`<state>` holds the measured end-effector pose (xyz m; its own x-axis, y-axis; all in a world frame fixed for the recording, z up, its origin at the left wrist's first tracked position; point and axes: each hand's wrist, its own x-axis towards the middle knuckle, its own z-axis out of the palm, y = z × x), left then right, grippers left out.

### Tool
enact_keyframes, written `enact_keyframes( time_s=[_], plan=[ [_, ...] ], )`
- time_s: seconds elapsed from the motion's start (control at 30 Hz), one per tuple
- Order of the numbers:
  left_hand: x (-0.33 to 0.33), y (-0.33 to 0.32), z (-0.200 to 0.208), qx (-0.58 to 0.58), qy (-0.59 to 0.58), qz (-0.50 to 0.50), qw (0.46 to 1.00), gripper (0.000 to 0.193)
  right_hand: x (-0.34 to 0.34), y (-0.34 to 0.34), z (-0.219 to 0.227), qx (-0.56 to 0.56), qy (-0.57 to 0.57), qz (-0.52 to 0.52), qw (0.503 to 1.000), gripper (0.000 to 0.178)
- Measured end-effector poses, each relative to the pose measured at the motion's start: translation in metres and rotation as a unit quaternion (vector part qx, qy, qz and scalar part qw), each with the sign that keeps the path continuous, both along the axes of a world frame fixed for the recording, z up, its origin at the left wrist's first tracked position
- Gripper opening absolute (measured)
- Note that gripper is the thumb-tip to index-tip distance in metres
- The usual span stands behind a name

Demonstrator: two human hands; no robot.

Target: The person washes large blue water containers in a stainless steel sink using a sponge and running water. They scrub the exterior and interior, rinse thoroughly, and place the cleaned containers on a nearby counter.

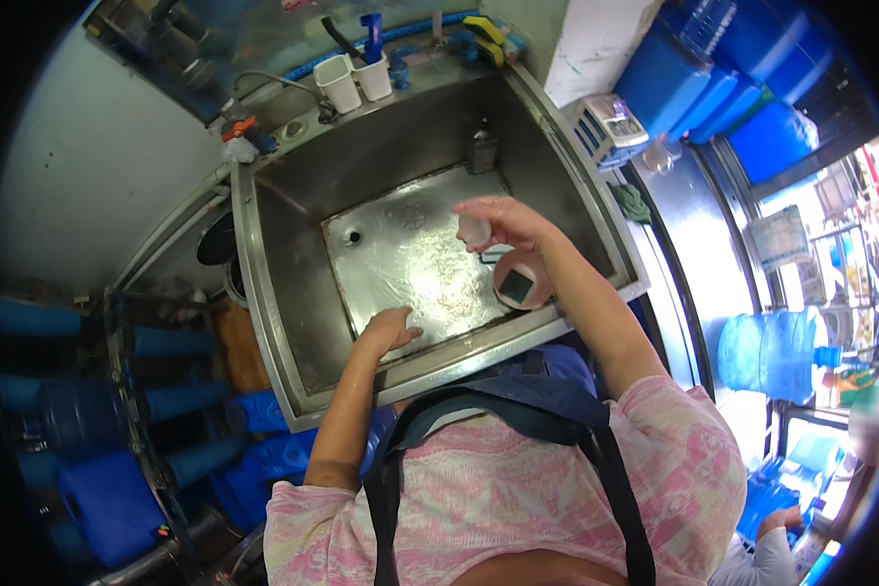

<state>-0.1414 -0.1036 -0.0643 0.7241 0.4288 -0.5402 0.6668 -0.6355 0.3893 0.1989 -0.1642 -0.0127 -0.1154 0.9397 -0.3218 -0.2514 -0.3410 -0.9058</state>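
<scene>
Over the stainless steel sink (264,313), my right hand (510,221) grips a small, pale, translucent rounded piece (474,230), possibly a small cup or cap; its exact kind is unclear. Low inside the sink, near its front wall, my left hand (391,330) has its fingers apart and holds nothing. Below my right wrist sits a pink round container (541,272), partly hidden by my forearm, with a dark square thing (516,286) in it. A dark bottle (482,146) stands in the sink's far right corner. The sink's bottom looks wet.
White holders (338,82) with brushes, and yellow sponges (484,39), line the back ledge. A faucet hose (275,78) bends there. Green cloth (631,202) and a plastic crate (606,129) lie right. Blue water jugs (767,354) stand farther right, near another person's hand (783,520).
</scene>
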Motion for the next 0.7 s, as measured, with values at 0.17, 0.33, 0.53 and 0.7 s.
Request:
enact_keyframes(
  time_s=[0.17, 0.33, 0.53, 0.7],
  plan=[
    [0.023, -0.017, 0.016, 0.018, -0.066, -0.045, 0.997, 0.044, -0.008, -0.039, 0.035, -0.007, 0.2, -0.001, 0.98, 0.065],
    [0.052, -0.054, 0.043, -0.007, -0.151, -0.015, 0.988, 0.044, -0.011, -0.081, 0.053, 0.047, 0.128, -0.099, 0.986, 0.049],
    [0.088, -0.106, 0.066, 0.033, -0.165, -0.028, 0.985, 0.057, 0.028, -0.157, 0.082, 0.171, -0.411, -0.334, 0.831, 0.043],
    [0.114, -0.144, 0.056, 0.035, -0.206, 0.049, 0.977, 0.054, 0.12, -0.278, 0.073, 0.109, -0.49, -0.584, 0.638, 0.051]
  ],
)
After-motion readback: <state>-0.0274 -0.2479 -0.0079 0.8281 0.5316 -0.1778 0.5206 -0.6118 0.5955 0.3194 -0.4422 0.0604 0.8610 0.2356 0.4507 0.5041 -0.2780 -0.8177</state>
